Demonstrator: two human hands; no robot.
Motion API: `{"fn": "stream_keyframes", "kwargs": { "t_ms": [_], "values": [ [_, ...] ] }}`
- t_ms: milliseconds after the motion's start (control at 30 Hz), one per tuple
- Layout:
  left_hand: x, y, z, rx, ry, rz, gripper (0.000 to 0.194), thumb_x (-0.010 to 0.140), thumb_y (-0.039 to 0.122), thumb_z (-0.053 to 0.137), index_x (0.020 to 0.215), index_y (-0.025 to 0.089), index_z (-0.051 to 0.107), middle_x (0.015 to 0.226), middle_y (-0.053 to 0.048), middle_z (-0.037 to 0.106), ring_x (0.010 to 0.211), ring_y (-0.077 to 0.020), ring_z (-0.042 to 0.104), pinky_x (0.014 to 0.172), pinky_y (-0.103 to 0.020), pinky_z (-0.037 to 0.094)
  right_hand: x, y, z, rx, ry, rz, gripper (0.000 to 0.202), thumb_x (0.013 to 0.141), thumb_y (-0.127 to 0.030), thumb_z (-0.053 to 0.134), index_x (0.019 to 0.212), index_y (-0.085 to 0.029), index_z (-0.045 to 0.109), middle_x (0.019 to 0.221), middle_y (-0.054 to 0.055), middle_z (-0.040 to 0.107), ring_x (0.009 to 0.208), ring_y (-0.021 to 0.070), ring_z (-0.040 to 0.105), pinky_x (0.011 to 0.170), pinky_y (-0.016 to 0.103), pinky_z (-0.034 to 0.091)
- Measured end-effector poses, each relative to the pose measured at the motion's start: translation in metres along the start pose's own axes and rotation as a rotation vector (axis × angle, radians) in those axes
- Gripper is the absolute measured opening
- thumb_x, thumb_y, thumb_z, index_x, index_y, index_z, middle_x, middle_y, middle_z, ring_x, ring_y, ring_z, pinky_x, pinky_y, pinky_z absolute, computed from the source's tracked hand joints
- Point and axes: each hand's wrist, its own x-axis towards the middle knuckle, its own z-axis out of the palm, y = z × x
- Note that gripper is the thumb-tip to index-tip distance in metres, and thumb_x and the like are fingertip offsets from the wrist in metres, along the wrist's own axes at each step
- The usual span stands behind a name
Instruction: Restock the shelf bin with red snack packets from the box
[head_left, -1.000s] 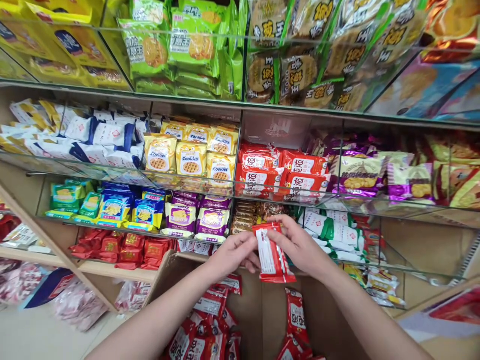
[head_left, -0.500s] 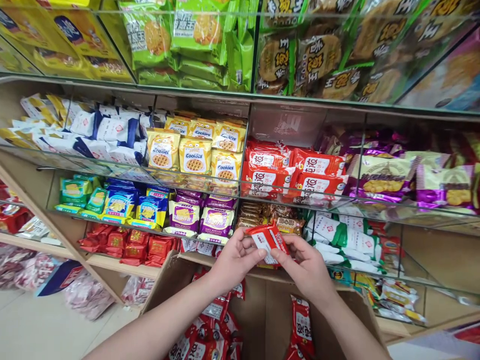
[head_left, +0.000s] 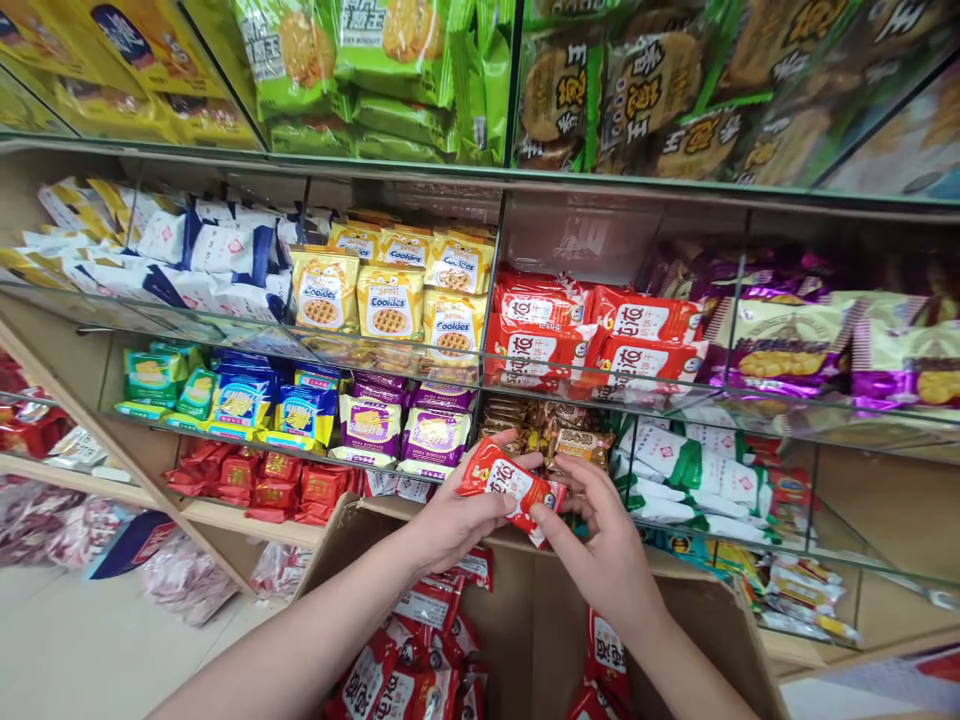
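Flipped since the earlier frame, a red packet (head_left: 493, 472) sat pinched by left hand (head_left: 456, 522) and right hand (head_left: 606, 548) mid-frame, cardboard box (head_left: 536, 625) below, glass shelves (head_left: 420, 172) above, tiled floor (head_left: 67, 630) lower left.

Your head-worn camera looks down past your left hand (head_left: 452, 520) and right hand (head_left: 606, 550) into the cardboard box (head_left: 551, 620). Ahead, it faces the snack shelves (head_left: 251, 523) close up.

Carton (head_left: 529, 640): bare strip down middle, between 2 piles of red packets (head_left: 412, 690). Room above shelved red packets (head_left: 536, 350); low front glass (head_left: 694, 396) in the way, glass divider (head_left: 496, 260) blocks left side.
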Motion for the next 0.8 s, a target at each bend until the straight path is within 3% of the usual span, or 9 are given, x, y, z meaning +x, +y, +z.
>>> {"fn": "stream_keyframes", "kwargs": {
  "t_ms": [133, 333, 467, 567, 667, 733, 800],
  "values": [
    [0.000, 0.001, -0.001, 0.013, -0.031, -0.011, 0.071, 0.070, 0.004, 0.063, 0.131, 0.030, 0.038, 0.133, -0.008, 0.048, 0.111, -0.0243, 0.053, 0.087, -0.034, 0.043, 0.002, 0.007, 0.002, 0.226, -0.139, 0.181, 0.037, 0.076, -0.036, 0.060, 0.109, -0.021, 0.053, 0.124, 0.012, 0.046, 0.105, 0.0232, 0.054, 0.071, 0.032, 0.053],
    [0.003, -0.002, -0.001, -0.022, 0.033, -0.018, 0.052, 0.078, 0.014, 0.061, 0.127, 0.025, 0.046, 0.127, -0.010, 0.054, 0.110, -0.0253, 0.054, 0.094, -0.041, 0.039, 0.003, -0.001, 0.001, 0.406, -0.129, 0.307, 0.027, 0.071, -0.033, 0.064, 0.094, -0.020, 0.056, 0.121, 0.011, 0.049, 0.098, 0.0221, 0.057, 0.072, 0.032, 0.053],
    [0.007, 0.000, 0.005, -0.064, 0.009, -0.003, 0.046, 0.079, 0.018, 0.060, 0.124, 0.022, 0.049, 0.127, -0.010, 0.054, 0.113, -0.0248, 0.052, 0.099, -0.041, 0.034, 0.003, -0.011, 0.002, 0.307, -0.167, 0.362, 0.039, 0.073, -0.030, 0.061, 0.109, -0.021, 0.051, 0.114, 0.009, 0.057, 0.072, 0.0155, 0.061, 0.066, 0.031, 0.052],
    [0.005, 0.010, 0.010, 0.081, -0.060, 0.012, 0.049, 0.077, 0.025, 0.063, 0.124, 0.023, 0.049, 0.132, -0.010, 0.049, 0.118, -0.0252, 0.048, 0.099, -0.039, 0.034, 0.005, -0.024, -0.003, 0.167, -0.185, 0.359, 0.036, 0.073, -0.027, 0.059, 0.108, -0.022, 0.051, 0.101, 0.005, 0.064, 0.064, 0.0147, 0.059, 0.063, 0.031, 0.052],
    [0.003, 0.026, 0.009, 0.297, -0.208, 0.102, 0.060, 0.075, 0.044, 0.062, 0.129, 0.028, 0.041, 0.135, -0.009, 0.045, 0.121, -0.0260, 0.044, 0.097, -0.038, 0.036, 0.016, -0.043, -0.026, -0.014, -0.122, 0.113, 0.027, 0.075, -0.026, 0.058, 0.102, -0.024, 0.053, 0.099, 0.004, 0.064, 0.077, 0.0174, 0.061, 0.067, 0.029, 0.051],
    [0.005, 0.034, 0.002, 0.475, -0.266, 0.109, 0.056, 0.078, 0.053, 0.053, 0.125, 0.024, 0.047, 0.126, -0.010, 0.053, 0.114, -0.0255, 0.050, 0.092, -0.037, 0.040, 0.035, -0.059, -0.051, -0.236, 0.039, -0.223, 0.026, 0.078, -0.023, 0.056, 0.104, -0.024, 0.053, 0.097, 0.005, 0.062, 0.086, 0.0189, 0.060, 0.071, 0.030, 0.050],
    [0.011, 0.036, -0.008, 0.658, -0.222, 0.033, 0.049, 0.081, 0.052, 0.047, 0.114, 0.017, 0.056, 0.110, -0.012, 0.062, 0.101, -0.0233, 0.057, 0.085, -0.035, 0.043, 0.066, -0.076, -0.076, -0.502, 0.238, -0.568, 0.031, 0.079, -0.016, 0.055, 0.109, -0.023, 0.051, 0.097, 0.007, 0.061, 0.089, 0.0202, 0.058, 0.078, 0.033, 0.047]
  ]
}}
